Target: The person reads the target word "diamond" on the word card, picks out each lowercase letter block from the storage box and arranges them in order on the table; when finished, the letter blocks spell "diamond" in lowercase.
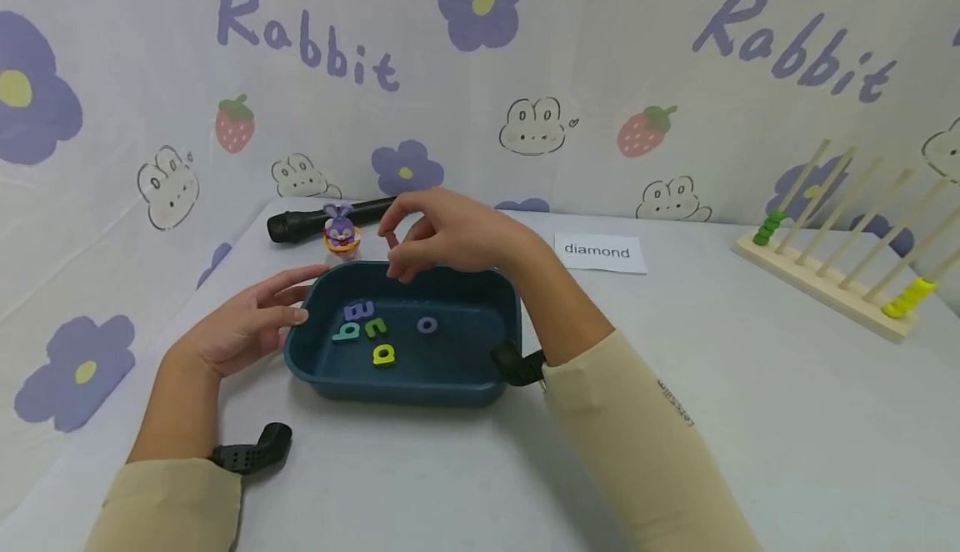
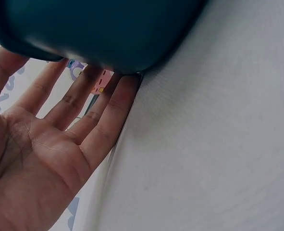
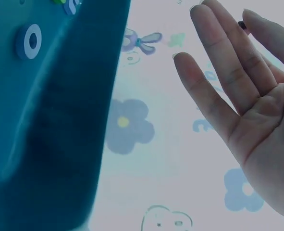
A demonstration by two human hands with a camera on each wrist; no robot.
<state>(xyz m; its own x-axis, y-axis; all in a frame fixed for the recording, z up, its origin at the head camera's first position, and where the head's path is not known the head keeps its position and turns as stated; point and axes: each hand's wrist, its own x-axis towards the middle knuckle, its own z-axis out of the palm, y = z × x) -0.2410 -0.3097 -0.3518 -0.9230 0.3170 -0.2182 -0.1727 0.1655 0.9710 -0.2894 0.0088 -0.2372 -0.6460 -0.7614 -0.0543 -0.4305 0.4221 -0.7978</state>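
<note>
A dark teal tray (image 1: 480, 302) sits on the white table (image 1: 750, 419) in front of the person, and both hands are at it. Inside lie small foam letters: a purple one (image 1: 359, 310), a teal one (image 1: 347, 333), a green one (image 1: 376, 327), a yellow one (image 1: 384, 355) and a purple ring-shaped o (image 1: 427, 324).

The left hand (image 1: 251, 323) lies at the tray's 9 o'clock side, fingers straight and relaxed, fingertips against the outer wall near the rim; the left wrist view shows the open palm (image 2: 41, 159) with the fingertips under the tray's rounded edge (image 2: 98, 33). It grasps nothing.

The right hand (image 1: 442, 235) hovers above the tray's far rim, at about 12 o'clock, clear of the letters below. In the head view its fingers look loosely bent, with something small and pinkish at the fingertips; whether it is pinched there cannot be told. The right wrist view shows the fingers (image 3: 228, 72) spread and nearly straight, palm bare, with the tray wall (image 3: 60, 144) at its 9 o'clock and the o (image 3: 32, 41) inside.

Beyond the tray at 11 o'clock stand a purple rabbit toy (image 1: 341, 231) and a black tube (image 1: 322, 218). At 1 o'clock lies a card reading "diamond" (image 1: 600, 252). At 3 o'clock, well apart, stands a wooden peg rack (image 1: 832, 285) with green (image 1: 769, 227) and yellow beads (image 1: 909, 298).
</note>
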